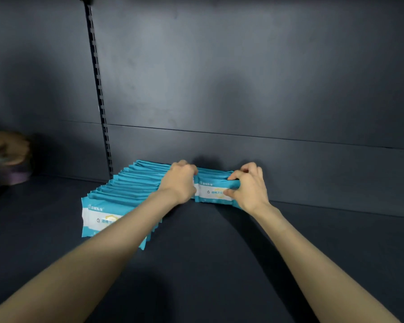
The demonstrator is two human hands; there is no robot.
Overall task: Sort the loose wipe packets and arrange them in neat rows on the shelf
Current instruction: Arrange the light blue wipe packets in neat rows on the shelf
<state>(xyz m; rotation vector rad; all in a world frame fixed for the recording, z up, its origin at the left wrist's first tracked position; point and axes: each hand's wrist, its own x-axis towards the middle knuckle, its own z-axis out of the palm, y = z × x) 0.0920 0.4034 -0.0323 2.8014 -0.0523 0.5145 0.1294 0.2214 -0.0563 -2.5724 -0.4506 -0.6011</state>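
Observation:
A long row of teal and white wipe packets (117,197) stands upright on the dark shelf (208,248), running from the front left back to the rear panel. A second, short row of packets (214,186) stands to its right against the back. My left hand (180,183) grips the left end of this short row with curled fingers. My right hand (248,185) pinches its right end, thumb in front and fingers over the top. My left forearm hides part of the long row.
A slotted upright (99,89) runs down the dark back panel (266,78). At the far left, another person's hand (8,148) rests on a blurred purple and green object (16,174). Bare shelf lies in front and to the right.

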